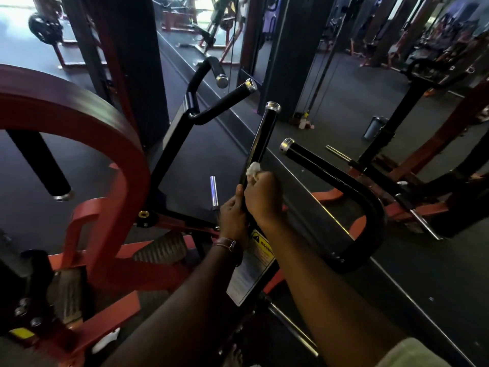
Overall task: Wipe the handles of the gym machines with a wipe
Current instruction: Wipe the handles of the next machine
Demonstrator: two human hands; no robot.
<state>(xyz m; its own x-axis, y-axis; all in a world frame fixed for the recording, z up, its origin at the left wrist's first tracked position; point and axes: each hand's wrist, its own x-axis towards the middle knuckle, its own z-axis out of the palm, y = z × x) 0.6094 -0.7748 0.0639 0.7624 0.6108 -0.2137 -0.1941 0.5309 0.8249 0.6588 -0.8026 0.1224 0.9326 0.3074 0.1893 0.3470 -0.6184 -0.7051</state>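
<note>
Dark gym floor (pixel 330 123) and a long wall mirror fill the background, red machine frames all around. Centre stage is the handle (pixel 260 144), a glossy black bar with a chrome cap, rising from the hands and leaning up and to the right, away from the person. Its long axis runs from the lower grip near the warning label (pixel 262 251) straight up to that cap, so most of the bar lies above and beyond both hands.

Right hand (pixel 263 198) is wrapped around the bar with the wipe (pixel 253 170), a small white wad, bunched at the top of the fist and pressed to the metal. Left hand (pixel 232 215) is just below and beside it, fingers curled round the bar's lower part, thumb up along it, apparently steadying.

Right hand is the nearer one to the unwiped length, so I'd judge the next stroke is a slide up along the axis toward the cap.

Off to the right, a second handle (pixel 325 168) curves round in a U, well apart, untouched by either hand. More black grips (pixel 225 100) sit beyond, to the left.
</note>
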